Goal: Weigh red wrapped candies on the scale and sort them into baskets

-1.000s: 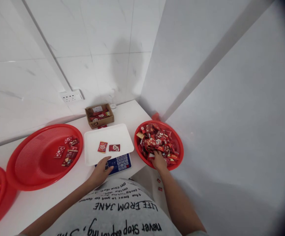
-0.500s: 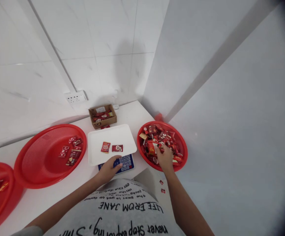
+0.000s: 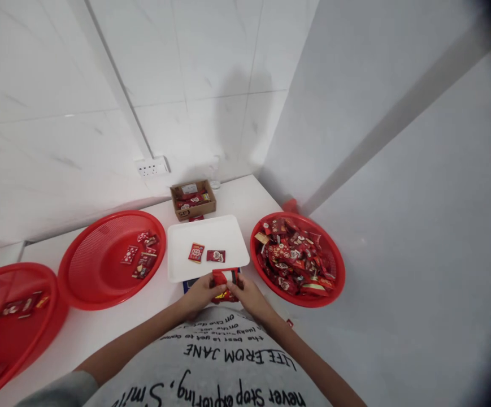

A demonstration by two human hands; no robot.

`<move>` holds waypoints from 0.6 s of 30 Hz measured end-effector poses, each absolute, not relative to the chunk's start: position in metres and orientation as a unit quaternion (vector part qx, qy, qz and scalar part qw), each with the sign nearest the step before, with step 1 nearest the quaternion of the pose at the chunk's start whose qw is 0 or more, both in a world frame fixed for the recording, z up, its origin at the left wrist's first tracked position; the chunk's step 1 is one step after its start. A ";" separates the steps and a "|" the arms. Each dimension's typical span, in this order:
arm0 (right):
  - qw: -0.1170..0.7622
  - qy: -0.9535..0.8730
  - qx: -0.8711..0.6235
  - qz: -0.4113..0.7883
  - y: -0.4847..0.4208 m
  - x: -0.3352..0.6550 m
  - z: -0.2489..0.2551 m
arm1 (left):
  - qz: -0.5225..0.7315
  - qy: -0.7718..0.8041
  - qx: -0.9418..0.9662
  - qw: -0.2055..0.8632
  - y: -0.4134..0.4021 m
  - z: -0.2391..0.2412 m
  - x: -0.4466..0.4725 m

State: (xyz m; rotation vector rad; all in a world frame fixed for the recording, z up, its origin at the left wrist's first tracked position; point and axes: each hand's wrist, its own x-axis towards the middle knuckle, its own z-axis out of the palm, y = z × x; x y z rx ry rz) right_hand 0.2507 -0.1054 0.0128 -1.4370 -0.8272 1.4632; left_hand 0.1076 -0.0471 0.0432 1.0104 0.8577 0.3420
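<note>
Both hands meet in front of my shirt, just below the white tray (image 3: 237,232). My left hand (image 3: 198,294) and my right hand (image 3: 247,292) are closed on the two sides of a red snack packet (image 3: 220,277) with a white and black band. Under it shows more red and yellow wrapper (image 3: 224,295); whether that is a second packet I cannot tell. Two small red packets, one upright (image 3: 196,252) and one sideways (image 3: 216,256), lie on the tray. A blue keypad device (image 3: 189,285) under the tray is mostly covered by my hands.
At the right stands a red basket (image 3: 339,271) heaped with red packets. Two more red baskets, one nearer the tray (image 3: 84,260) and one at the far left (image 3: 52,333), hold several packets. Behind the tray sits a cardboard box (image 3: 183,214) of packets, near a wall socket (image 3: 152,166).
My right hand has left the right basket with a red packet and come to the middle. My left hand has moved off the keypad and joined it on the packet.
</note>
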 end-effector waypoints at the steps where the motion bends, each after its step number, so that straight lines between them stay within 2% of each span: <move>1: 0.445 -0.338 -0.583 0.590 -0.106 0.249 0.008 | 0.155 0.394 0.459 0.781 -0.049 0.041 0.104; 5: 0.461 -0.320 -0.580 0.590 -0.103 0.243 -0.007 | 0.164 0.415 0.416 0.792 -0.052 0.033 0.095; 9: 0.445 -0.284 -0.594 0.608 -0.098 0.248 -0.008 | 0.213 0.462 0.432 0.745 -0.041 0.027 0.090; 18: 0.485 -0.246 -0.660 0.518 -0.096 0.296 0.003 | 0.238 0.569 0.352 0.704 -0.009 0.019 0.082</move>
